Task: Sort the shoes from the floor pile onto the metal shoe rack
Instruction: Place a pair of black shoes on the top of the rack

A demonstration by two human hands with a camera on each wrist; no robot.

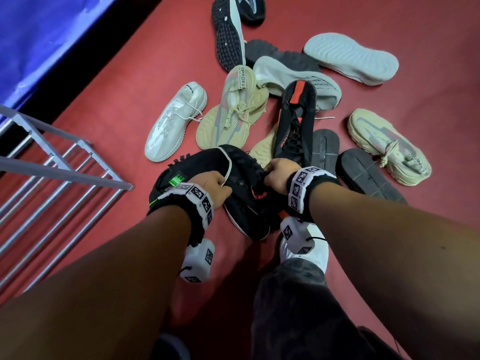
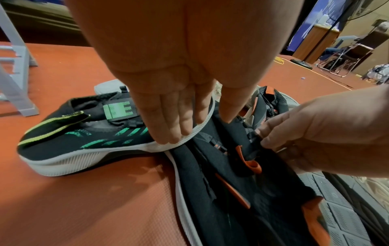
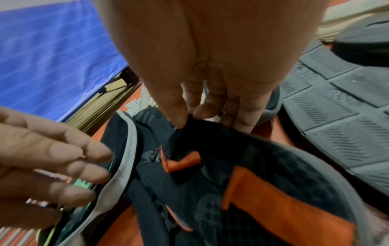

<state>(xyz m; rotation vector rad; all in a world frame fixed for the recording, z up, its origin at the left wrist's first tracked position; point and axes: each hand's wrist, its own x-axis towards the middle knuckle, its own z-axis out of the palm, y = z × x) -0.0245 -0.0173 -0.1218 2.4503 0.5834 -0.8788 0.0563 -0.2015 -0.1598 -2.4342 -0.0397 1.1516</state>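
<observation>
The left hand (image 2: 174,106) lies with straight fingers flat on the black knit shoe with green stripes (image 2: 84,138), fingertips at its white sole rim. The right hand (image 3: 202,93) pinches the black fabric edge of the black knit shoe with orange accents (image 3: 242,191) between thumb and forefinger. Both shoes rest touching each other on the red floor (image 1: 389,35), at the near edge of the floor pile of mixed shoes (image 1: 259,100). The grey metal shoe rack (image 1: 52,178) stands to the left, well apart.
</observation>
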